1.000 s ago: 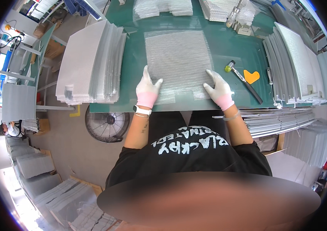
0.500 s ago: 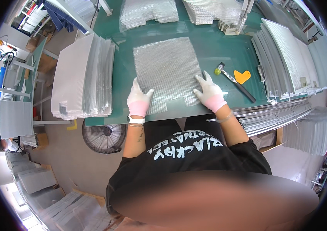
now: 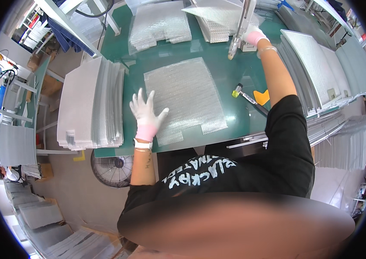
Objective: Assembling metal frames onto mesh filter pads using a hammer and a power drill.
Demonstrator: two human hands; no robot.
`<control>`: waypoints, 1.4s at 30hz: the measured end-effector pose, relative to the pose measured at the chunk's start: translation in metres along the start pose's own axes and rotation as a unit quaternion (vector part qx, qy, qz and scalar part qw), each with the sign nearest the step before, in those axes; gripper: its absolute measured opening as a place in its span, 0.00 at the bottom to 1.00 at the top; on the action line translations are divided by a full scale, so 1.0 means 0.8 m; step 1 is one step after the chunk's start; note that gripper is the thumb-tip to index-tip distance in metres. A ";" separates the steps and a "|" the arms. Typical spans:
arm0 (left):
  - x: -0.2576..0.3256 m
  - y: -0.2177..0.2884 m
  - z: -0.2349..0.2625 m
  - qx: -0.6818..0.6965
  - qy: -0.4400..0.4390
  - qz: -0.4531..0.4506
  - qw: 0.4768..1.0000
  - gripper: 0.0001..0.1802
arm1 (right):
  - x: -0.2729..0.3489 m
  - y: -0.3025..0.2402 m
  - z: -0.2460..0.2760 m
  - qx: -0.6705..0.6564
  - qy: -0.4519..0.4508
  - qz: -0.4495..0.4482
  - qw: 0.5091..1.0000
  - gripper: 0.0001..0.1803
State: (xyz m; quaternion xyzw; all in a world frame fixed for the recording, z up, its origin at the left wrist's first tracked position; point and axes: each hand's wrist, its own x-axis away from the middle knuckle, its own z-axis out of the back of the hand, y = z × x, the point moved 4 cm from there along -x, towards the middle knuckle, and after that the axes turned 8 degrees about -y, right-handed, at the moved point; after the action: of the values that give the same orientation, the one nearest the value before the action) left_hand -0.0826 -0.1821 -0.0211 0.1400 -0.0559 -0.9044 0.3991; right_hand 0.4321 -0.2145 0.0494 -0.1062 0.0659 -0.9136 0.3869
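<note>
A silvery mesh-textured sheet [image 3: 183,95], with notches along its near edge, lies flat on the green work table [image 3: 217,73]. My left hand [image 3: 146,113], in a white glove with a pink cuff, rests at its left edge with the fingers spread. My right hand [image 3: 254,35], gloved alike, is stretched to the far right. It is beside a stack of mesh sheets [image 3: 214,33] and over some small metal blocks [image 3: 247,46]. A metal post [image 3: 240,30] partly hides its fingers, so I cannot tell what they hold. The top sheet [image 3: 217,12] there sits askew.
Sheet stacks stand at the left [image 3: 90,101] and right [image 3: 310,69] of the table. Another sheet pile [image 3: 159,26] lies at the far side. A mallet [image 3: 247,99] and a yellow scraper [image 3: 261,96] lie right of the flat sheet. Below the table's edge is a fan [image 3: 113,168].
My right hand has left the flat sheet's right edge and reached to the far right stack. My left hand's fingers have spread. The stack's top sheet has swung askew.
</note>
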 end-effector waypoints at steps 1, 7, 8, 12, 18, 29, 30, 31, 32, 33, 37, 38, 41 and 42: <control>0.004 0.000 0.002 -0.002 0.004 0.001 1.000 0.44 | -0.004 0.001 0.004 -0.001 0.003 0.003 1.000 0.49; -0.004 0.038 -0.003 0.436 -0.085 -0.100 0.890 0.38 | 0.076 0.007 0.000 -0.347 0.370 0.216 0.834 0.48; -0.006 0.048 -0.011 0.542 -0.142 -0.099 0.822 0.37 | 0.112 -0.025 -0.018 -0.361 0.366 0.242 0.823 0.47; -0.020 0.147 -0.006 0.838 -0.015 -0.101 0.536 0.31 | 0.293 -0.116 -0.098 -0.365 0.334 0.313 0.810 0.52; 0.004 0.114 0.006 0.774 0.135 0.011 0.619 0.27 | 0.412 -0.131 -0.087 -0.224 0.260 0.308 0.887 0.61; 0.056 0.054 0.051 0.689 0.132 0.061 0.710 0.18 | 0.422 -0.077 -0.040 -0.197 0.322 0.340 0.861 0.53; 0.058 0.044 0.055 0.698 0.064 0.029 0.713 0.18 | 0.416 -0.072 -0.035 -0.201 0.331 0.310 0.868 0.49; 0.061 0.036 0.060 0.703 -0.007 -0.003 0.711 0.18 | 0.410 -0.068 -0.028 -0.206 0.341 0.277 0.875 0.45; 0.065 0.023 0.064 0.658 -0.087 -0.023 0.748 0.22 | 0.407 -0.075 -0.016 -0.203 0.374 0.284 0.859 0.39; 0.070 0.024 0.069 0.657 -0.084 -0.022 0.749 0.22 | 0.407 -0.075 -0.016 -0.204 0.374 0.286 0.858 0.39; 0.073 0.029 0.073 0.737 0.003 0.044 0.674 0.33 | 0.390 -0.085 -0.044 -0.311 0.103 0.256 0.909 0.34; 0.070 0.030 0.073 0.721 0.084 0.031 0.688 0.35 | 0.393 -0.091 -0.047 -0.331 0.081 0.233 0.911 0.34; 0.050 0.032 0.049 0.642 0.087 0.071 0.758 0.40 | 0.381 -0.086 -0.068 -0.330 0.160 0.259 0.894 0.35; 0.040 0.033 0.047 0.512 0.112 0.054 0.850 0.41 | 0.372 -0.083 -0.072 -0.335 0.151 0.235 0.900 0.35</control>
State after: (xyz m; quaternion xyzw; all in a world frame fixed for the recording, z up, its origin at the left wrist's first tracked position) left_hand -0.0956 -0.2237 0.0137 0.4214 -0.4732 -0.7030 0.3229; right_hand 0.1701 -0.3806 0.0497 -0.0716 0.4489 -0.7250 0.5175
